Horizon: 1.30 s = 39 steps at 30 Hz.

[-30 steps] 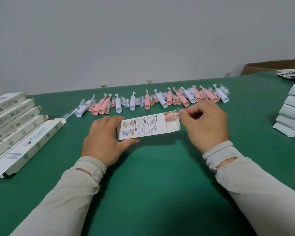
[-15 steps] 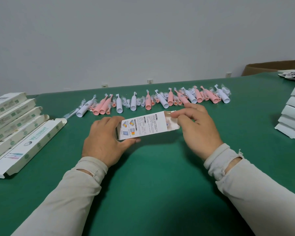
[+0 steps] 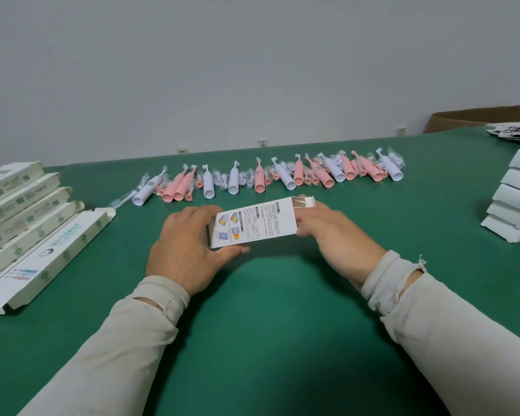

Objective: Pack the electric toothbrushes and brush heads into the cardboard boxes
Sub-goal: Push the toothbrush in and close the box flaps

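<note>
Left hand grips the cardboard box, its long axis running left-right. Right hand pinches its open right end, nearer the flap.

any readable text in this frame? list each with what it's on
"WISDENT": open long box nearest the hands, at left; the smaller line beneath is blurred.
Held box: columns of small print and colour pictures, too small to read.
Stacked long boxes: labels blurred.
White boxes at right: no text visible.
Toothbrushes: no text visible.
</note>
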Motion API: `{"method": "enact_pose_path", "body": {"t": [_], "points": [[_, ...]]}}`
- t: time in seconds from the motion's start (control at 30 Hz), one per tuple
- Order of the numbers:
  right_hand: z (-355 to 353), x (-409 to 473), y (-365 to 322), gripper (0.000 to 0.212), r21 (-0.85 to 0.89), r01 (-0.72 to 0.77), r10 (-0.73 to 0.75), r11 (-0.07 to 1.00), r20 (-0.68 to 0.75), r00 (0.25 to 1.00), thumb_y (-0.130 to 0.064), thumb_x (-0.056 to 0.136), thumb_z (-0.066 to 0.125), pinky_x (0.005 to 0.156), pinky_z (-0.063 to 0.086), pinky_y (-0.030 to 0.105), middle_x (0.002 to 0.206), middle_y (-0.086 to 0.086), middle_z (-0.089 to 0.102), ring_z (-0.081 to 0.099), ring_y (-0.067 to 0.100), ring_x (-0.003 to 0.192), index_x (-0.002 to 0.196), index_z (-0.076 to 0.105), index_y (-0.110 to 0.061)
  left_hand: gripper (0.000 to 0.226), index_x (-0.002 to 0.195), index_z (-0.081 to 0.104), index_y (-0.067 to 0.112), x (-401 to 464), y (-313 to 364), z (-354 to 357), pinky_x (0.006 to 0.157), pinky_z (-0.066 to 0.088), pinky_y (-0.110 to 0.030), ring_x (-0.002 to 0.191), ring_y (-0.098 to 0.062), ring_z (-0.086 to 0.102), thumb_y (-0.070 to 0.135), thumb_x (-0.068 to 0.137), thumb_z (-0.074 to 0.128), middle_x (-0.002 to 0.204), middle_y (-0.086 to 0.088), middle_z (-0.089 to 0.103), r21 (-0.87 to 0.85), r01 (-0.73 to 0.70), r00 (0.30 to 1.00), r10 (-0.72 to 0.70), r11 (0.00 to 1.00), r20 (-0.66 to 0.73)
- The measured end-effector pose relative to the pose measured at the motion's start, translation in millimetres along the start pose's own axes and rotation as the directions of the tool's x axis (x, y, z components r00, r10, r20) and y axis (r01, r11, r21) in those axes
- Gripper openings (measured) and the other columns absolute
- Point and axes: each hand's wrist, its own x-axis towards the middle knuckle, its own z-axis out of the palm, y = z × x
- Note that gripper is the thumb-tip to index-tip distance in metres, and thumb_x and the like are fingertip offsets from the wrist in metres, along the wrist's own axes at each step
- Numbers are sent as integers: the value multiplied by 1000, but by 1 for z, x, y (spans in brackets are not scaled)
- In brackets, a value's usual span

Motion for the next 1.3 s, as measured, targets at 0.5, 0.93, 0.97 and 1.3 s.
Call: {"method": "enact_pose_path", "body": {"t": [0.5, 0.93, 0.97, 1.3], "points": [[-19, -2, 15, 34, -312, 137, -179, 940, -111, 977, -25, 94, 66, 90, 37, 2, 119, -22, 55, 53, -7, 110, 126, 65, -35, 68, 119, 59, 35, 1, -4, 0, 90, 45, -41, 110, -20, 46, 72, 62, 71, 110, 11, 58, -52, 14, 1000, -13, 999, 19], [-10, -2, 14, 30, -231, 172, -231, 957, -255, 939, -22, 93, 67, 82, 38, 0, 125, -16, 56, 55, -11, 99, 120, 69, -33, 71, 118, 57, 37, 1, -5, 2, 87, 45, -40, 106, -20, 47, 77, 61, 67, 103, 14, 53, -60, 27, 1000, -27, 998, -1], [-9, -2, 14, 30, -204, 176, -229, 963, -276, 934, -27, 90, 68, 77, 42, 5, 121, -21, 58, 59, -5, 92, 117, 65, -40, 71, 118, 57, 36, 1, -5, 2, 88, 46, -41, 106, -20, 48, 77, 61, 68, 103, 13, 54, -56, 32, 999, -32, 998, -6], [-3, 4, 14, 15, 200, 84, 3, 976, -400, 916, -15, 82, 80, 74, 56, 32, 85, -4, 74, 69, 15, 80, 92, 72, -24, 69, 119, 58, 36, 0, -1, 0, 85, 46, -40, 110, -21, 47, 74, 62, 69, 110, 11, 59, -16, 24, 998, -25, 1000, -54]]}}
